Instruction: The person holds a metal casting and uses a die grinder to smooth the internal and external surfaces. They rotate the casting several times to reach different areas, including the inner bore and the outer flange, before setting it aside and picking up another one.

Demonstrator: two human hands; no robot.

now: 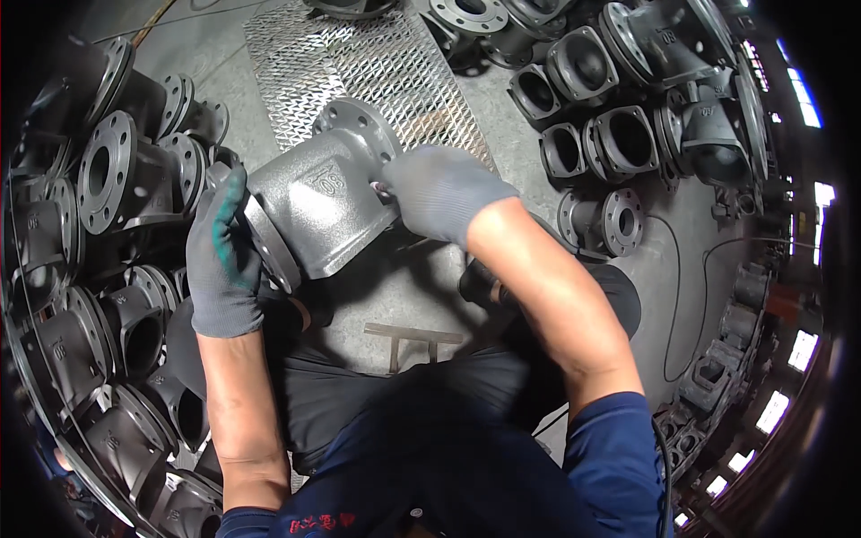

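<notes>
In front of me a grey cast-iron valve body (318, 193) is held tilted, with raised marks on its side and round flanges at its ends. My left hand (221, 260), in a grey glove with green stains, grips the flange (271, 242) at its left end. My right hand (444, 193), gloved too, is closed beside the drilled flange (359, 125) at the far right end. A small bit of something shows at its fingertips; what it is I cannot make out.
A patterned metal plate (359, 58) lies on the floor ahead. Flanged castings (108, 175) are stacked on the left, and more castings (623, 139) at the right. A cable (674, 296) runs over the right floor. A small metal stand (413, 334) is between my legs.
</notes>
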